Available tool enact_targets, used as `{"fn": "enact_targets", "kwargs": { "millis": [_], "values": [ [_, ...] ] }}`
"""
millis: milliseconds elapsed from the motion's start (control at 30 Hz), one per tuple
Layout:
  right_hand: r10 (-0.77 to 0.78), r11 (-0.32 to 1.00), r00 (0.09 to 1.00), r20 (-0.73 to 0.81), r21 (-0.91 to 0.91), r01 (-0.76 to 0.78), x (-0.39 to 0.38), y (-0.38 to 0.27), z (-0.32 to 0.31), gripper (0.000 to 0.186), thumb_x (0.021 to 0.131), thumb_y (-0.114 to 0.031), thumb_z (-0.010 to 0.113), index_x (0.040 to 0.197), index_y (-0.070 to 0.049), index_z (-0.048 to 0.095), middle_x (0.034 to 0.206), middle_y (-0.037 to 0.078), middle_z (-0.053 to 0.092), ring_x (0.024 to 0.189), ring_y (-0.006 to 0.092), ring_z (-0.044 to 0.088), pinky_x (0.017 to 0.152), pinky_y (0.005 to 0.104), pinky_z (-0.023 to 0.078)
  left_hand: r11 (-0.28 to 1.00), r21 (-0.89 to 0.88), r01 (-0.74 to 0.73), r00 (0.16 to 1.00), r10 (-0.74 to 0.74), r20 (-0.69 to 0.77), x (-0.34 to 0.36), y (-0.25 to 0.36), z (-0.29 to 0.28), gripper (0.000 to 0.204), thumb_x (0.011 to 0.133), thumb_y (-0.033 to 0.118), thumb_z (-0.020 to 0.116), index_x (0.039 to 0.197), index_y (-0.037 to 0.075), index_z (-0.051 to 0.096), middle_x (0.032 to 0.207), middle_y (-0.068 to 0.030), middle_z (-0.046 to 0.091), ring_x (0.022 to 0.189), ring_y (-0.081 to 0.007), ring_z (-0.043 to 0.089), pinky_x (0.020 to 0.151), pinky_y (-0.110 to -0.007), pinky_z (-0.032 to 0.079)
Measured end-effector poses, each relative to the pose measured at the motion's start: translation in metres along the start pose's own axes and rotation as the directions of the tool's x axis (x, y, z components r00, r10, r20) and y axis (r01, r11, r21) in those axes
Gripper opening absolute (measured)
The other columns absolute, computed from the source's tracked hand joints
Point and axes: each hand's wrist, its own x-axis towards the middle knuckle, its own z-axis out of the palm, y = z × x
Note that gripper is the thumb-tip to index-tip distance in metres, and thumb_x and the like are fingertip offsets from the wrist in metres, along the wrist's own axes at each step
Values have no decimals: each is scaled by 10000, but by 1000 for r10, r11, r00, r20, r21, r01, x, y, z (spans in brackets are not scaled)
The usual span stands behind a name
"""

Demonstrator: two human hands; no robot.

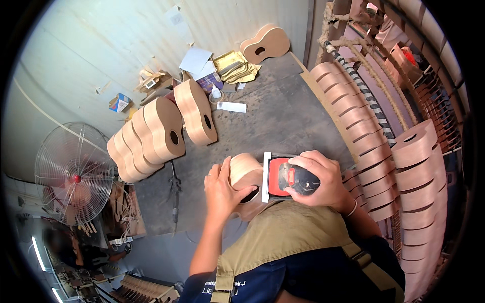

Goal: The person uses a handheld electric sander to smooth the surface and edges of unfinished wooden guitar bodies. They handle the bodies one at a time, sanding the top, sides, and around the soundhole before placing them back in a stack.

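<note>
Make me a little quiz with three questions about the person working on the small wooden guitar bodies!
1. True or false: the right hand grips a red and black power sander.
2. Which does the left hand hold steady? A) the fan B) a small guitar body C) a glue bottle
3. Fill in: the row of finished-looking bodies stands on the grey ____, left of the hands.

Key
1. True. The sander presses against the guitar body being held.
2. B. The fan stands apart at the left, and the white bottle sits far back on the table.
3. table
</note>
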Motion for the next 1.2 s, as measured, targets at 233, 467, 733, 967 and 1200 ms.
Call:
{"fn": "enact_targets", "kwargs": {
  "millis": [233,467,733,967,1200],
  "values": [
    [-76,996,997,-8,50,76,22,-15,-2,605,648,-178,967,1216,-107,773,1090,95,733,872,290,773,759,386,646,998,61,3,1000,-3,11,0,10,0,1025,642,356,1035,1529,31,636,1214,-149,668,1147,-375,644,1010,-472,495],
    [-14,1000,1000,8,26,14,20,-15,0,604,657,-140,960,1228,-104,765,1117,93,745,911,307,785,783,400,651,1000,21,5,1000,-5,-10,-1,1,-1,1047,621,398,1047,1521,46,643,1198,-137,663,1115,-367,642,988,-471,496],
    [80,996,997,-13,48,-79,-1,7,12,620,670,-172,991,1229,-51,752,1133,129,751,946,318,776,817,401,642,999,34,24,1000,-23,-13,-4,-1,-5,1071,623,426,1049,1525,27,631,1188,-142,660,1115,-367,637,977,-471,493],
    [-268,950,956,119,-135,283,35,-26,-1,640,666,-243,945,1280,-182,779,1100,49,720,808,231,711,717,341,608,995,91,-33,999,33,3,7,20,1,945,718,308,976,1537,3,617,1218,-163,659,1145,-373,641,997,-474,488],
    [-338,909,922,190,-189,372,34,-26,2,588,742,-401,918,1248,-146,761,1176,49,682,889,226,691,707,341,607,997,72,-4,1000,4,-2,7,17,2,930,730,324,970,1534,10,625,1212,-164,651,1097,-377,637,989,-479,489]
  ]
}}
